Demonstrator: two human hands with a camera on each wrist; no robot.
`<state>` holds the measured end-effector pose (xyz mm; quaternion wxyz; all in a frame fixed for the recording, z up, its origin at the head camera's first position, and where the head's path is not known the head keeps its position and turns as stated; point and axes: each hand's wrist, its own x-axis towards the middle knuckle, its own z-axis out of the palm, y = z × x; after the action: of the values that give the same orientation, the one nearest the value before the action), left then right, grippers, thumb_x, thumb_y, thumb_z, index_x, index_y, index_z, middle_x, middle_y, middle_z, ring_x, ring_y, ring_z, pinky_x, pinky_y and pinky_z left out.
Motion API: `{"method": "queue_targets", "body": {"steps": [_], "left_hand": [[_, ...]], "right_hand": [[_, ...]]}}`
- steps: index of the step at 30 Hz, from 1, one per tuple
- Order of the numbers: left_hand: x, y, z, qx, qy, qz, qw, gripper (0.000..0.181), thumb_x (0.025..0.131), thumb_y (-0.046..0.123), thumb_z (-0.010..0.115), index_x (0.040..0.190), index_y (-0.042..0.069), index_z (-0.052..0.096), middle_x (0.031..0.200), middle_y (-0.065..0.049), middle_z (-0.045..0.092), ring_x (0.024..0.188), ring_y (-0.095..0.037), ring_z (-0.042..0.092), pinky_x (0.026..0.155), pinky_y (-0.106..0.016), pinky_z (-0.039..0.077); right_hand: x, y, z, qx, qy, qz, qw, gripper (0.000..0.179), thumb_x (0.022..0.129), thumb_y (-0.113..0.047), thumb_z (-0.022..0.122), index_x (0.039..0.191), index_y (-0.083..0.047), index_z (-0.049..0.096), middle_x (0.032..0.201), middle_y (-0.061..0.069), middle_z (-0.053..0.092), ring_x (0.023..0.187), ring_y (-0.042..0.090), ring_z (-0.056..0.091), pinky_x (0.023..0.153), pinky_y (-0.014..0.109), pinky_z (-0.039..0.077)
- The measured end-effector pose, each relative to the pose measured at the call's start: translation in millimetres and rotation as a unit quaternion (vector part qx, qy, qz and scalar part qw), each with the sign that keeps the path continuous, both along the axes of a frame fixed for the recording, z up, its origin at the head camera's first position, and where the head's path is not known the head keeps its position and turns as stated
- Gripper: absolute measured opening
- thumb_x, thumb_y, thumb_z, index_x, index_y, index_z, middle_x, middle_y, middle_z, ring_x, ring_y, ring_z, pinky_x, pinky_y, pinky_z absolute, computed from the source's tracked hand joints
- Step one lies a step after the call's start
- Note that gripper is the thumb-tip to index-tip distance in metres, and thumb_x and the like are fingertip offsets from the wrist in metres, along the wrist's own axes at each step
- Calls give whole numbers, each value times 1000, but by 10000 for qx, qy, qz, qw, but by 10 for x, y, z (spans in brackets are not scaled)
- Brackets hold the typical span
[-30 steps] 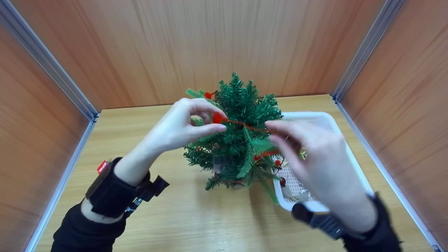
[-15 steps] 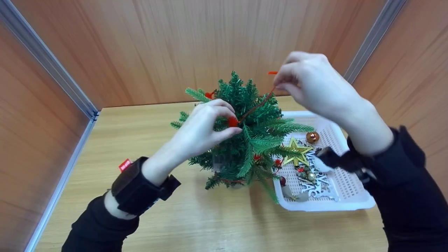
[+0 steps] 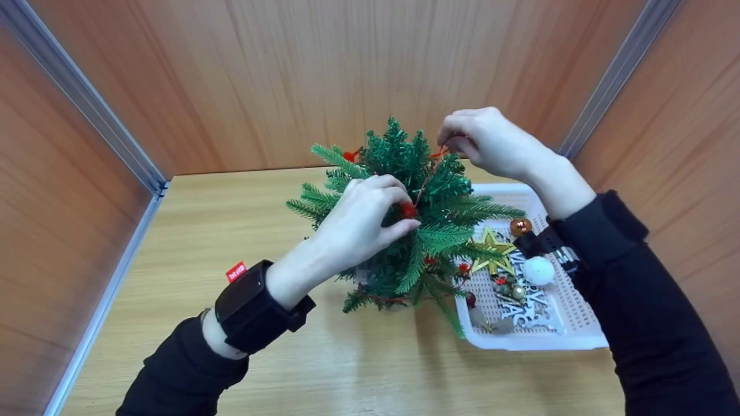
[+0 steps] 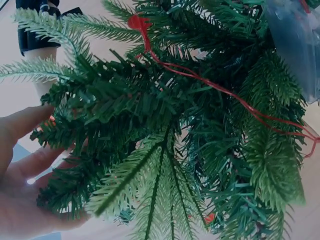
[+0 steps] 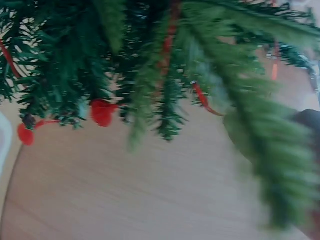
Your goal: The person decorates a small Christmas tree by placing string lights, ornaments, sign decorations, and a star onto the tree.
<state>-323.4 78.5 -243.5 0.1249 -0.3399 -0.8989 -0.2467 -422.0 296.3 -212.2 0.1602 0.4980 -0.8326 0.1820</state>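
Delicately, thumb and fingers of the left hand close to a narrow gap around a red ornament at the front of a small artificial Christmas tree. Higher up, at the tree's far right, the right hand, its fingers bent in toward the thumb, pinches a red string that runs up from the ornament past the upper branches. Among the greenery near the treetop, a second red decoration shows on the left side, and red clusters dot the lower right. Seen from the left wrist, a doubled red cord crosses the branches, a red heart-like piece at one end. From the right wrist, two red pieces hang at the branch ends, while a nearer branch is blurred.

Beside the tree, partly under its right-hand boughs, a white plastic basket holds a gold star, a copper-coloured ball, a white ball, a dark red ball and silvery-white lettering. Black straps circle both wrists above dark sleeves. Tree and basket stand on a pale wooden worktop, backed by a wood-grained panel.
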Motion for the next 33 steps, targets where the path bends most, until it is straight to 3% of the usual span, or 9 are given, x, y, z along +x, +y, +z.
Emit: {"method": "queue_targets", "body": {"steps": [3,6,11,14,18,23,28,30,33], "left_hand": [[14,9,-17,-148,141,48,9998,26,82,28,63,96,6,65,100,-2,59,96,-15,51,85,-34,34],[28,2,-32,-209,348,32,9992,29,82,27,64,100,5,64,102,-3,58,98,-16,50,86,-35,34],[56,-42,-63,21,648,-19,9979,32,81,24,65,104,3,61,103,-6,58,98,-18,51,88,-36,35],[81,-77,-92,293,788,65,9964,32,81,23,66,105,2,61,105,-7,57,99,-19,50,89,-35,35],[118,-113,-173,689,1003,250,9923,32,82,22,65,105,2,61,108,-8,56,103,-20,49,92,-34,36],[201,-147,-310,1183,1415,473,9817,36,81,26,65,106,0,60,109,-12,55,103,-22,50,91,-35,38],[278,-182,-401,1544,1676,580,9720,35,79,23,67,105,0,60,107,-14,55,102,-24,50,89,-35,40],[298,-190,-425,1652,1755,600,9687,32,79,20,68,103,0,61,106,-14,56,101,-25,50,89,-35,40],[317,-191,-462,1768,1904,609,9637,27,78,17,68,100,1,63,105,-14,57,101,-25,51,88,-37,40]], "right_hand": [[-52,-8,-69,43,-359,75,9993,14,83,9,53,85,-2,63,81,8,63,74,18,60,64,33,50],[-81,6,-122,76,-1020,30,9948,13,84,5,54,86,-3,64,81,5,65,75,15,61,66,30,50],[-113,97,-168,-150,-2263,58,9739,14,89,-3,52,97,-2,63,90,5,65,83,15,61,73,24,48],[-115,158,-184,-283,-2620,247,9643,20,92,-4,45,105,-1,60,97,8,63,89,17,59,78,23,47],[-63,227,-203,-678,-2307,194,9705,24,93,-4,42,113,-1,56,105,9,60,95,16,56,81,22,45],[31,373,-265,-1380,-1686,-237,9757,23,90,-1,48,110,-1,59,104,6,61,93,11,58,79,20,45],[104,670,-504,-1237,-902,-1283,9798,16,87,-3,54,101,-1,62,94,6,64,79,11,58,69,15,46],[116,811,-653,-1008,-842,-1770,9754,14,86,-4,56,98,1,62,90,10,64,74,15,59,65,17,46],[103,1029,-908,-664,-1050,-2491,9605,14,85,-5,57,94,4,61,83,16,63,70,25,59,62,29,48]]}}
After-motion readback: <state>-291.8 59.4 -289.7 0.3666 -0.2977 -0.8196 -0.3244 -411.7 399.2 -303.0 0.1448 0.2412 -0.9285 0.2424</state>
